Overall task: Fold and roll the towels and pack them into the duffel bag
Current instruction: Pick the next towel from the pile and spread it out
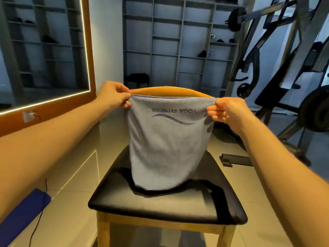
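Arms (44, 148) outstretched, towel (165, 148) held up before chair (169, 90).
Left hand (114, 94) and right hand (226, 111) each keep a pinch grip on a top corner; towel hangs over the black seat (160, 207).

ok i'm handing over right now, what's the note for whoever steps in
Left hand: pinches the towel's top left corner.
Right hand: pinches the top right corner.
Towel: grey, its YOGA FITNESS print upside down, hanging stretched between the hands in front of the chair back. Its lower end is at the black seat; I cannot tell if it touches.
Done: the top edge shows two layers, so it looks folded once.
Left: fold further, roll, pack.
Duffel bag: I cannot pick it out for sure in this view.
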Available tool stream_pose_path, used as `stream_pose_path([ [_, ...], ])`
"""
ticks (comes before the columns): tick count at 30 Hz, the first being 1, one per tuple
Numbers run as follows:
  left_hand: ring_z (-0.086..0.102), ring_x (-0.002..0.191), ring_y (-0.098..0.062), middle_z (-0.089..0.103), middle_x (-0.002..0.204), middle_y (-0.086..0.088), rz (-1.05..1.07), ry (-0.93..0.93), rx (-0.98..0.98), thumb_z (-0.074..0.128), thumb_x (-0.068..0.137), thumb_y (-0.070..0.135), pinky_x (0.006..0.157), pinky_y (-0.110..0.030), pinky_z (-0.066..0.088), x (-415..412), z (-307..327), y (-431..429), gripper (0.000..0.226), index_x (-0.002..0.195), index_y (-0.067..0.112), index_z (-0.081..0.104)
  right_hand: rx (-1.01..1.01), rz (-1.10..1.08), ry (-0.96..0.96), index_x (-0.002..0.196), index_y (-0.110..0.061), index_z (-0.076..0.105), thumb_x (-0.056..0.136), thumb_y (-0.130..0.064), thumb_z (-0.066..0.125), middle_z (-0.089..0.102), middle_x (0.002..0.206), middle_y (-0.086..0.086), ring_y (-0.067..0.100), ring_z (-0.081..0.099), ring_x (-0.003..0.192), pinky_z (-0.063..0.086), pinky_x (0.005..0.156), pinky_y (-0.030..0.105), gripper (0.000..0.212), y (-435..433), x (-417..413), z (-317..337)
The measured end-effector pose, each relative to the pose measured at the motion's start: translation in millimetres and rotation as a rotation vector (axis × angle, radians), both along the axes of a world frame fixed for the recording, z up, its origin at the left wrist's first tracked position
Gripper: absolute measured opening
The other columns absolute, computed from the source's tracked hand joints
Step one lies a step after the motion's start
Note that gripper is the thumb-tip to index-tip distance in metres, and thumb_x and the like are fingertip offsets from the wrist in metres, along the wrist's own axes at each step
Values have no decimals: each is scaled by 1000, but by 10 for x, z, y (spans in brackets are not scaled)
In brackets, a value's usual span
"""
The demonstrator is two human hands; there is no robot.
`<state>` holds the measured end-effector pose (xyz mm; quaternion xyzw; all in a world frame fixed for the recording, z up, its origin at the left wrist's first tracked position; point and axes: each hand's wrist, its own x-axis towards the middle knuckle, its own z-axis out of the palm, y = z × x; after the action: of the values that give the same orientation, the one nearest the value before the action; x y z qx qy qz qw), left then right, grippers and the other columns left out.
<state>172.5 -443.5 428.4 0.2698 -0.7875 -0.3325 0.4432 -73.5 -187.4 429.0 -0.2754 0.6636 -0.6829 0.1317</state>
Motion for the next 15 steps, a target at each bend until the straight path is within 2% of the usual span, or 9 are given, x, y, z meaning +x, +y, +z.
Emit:
stream_pose_path([
  [2, 67, 54, -4, 71, 98, -23, 17, 88, -12, 61, 98, 0, 58, -14, 57, -123, 54, -64, 15, 109, 0, 70, -44, -46, -28, 111, -1, 61, 101, -6, 46, 77, 83, 14, 23, 77, 72, 62, 63, 32, 19, -114, -48, 33],
  [6, 68, 68, 6, 71, 100, -9, 12, 236, -152, 56, 99, -1, 65, -10, 54, -115, 201, -14, 23, 115, 6, 71, -289, 22, -16, 103, 0, 63, 99, -9, 52, 76, 92, 20, 33, 76, 88, 63, 71, 38, 14, -21, -111, 58],
  [9, 69, 84, 5, 70, 98, 3, -23, 208, -256, 57, 100, 3, 70, -9, 53, 138, -6, 145, 22, 112, 12, 73, -291, 66, 3, 95, -2, 63, 95, -11, 54, 67, 94, 28, 33, 73, 82, 63, 67, 38, 13, 186, -46, -182],
  [11, 69, 87, -5, 71, 93, 6, -46, 60, -302, 60, 98, 4, 74, -16, 56, 349, -425, 200, 21, 102, 17, 76, -128, 69, -84, 109, 7, 64, 94, -11, 55, 64, 90, 29, 32, 73, 76, 61, 58, 36, 25, 311, 16, -527],
  [12, 69, 85, -9, 71, 90, 6, -70, -49, -309, 62, 95, 3, 75, -21, 57, 446, -678, 227, 22, 96, 19, 76, 21, 95, -136, 114, 9, 63, 94, -10, 54, 64, 91, 29, 32, 72, 74, 59, 56, 35, 29, 373, 60, -735],
  [15, 68, 76, -8, 72, 80, 11, -149, -431, -242, 66, 88, 3, 72, -30, 57, 694, -1373, 285, 32, 79, 34, 73, 532, 243, -189, 106, 5, 64, 91, -8, 52, 73, 91, 27, 32, 70, 72, 55, 61, 34, 23, 557, 254, -1361],
])
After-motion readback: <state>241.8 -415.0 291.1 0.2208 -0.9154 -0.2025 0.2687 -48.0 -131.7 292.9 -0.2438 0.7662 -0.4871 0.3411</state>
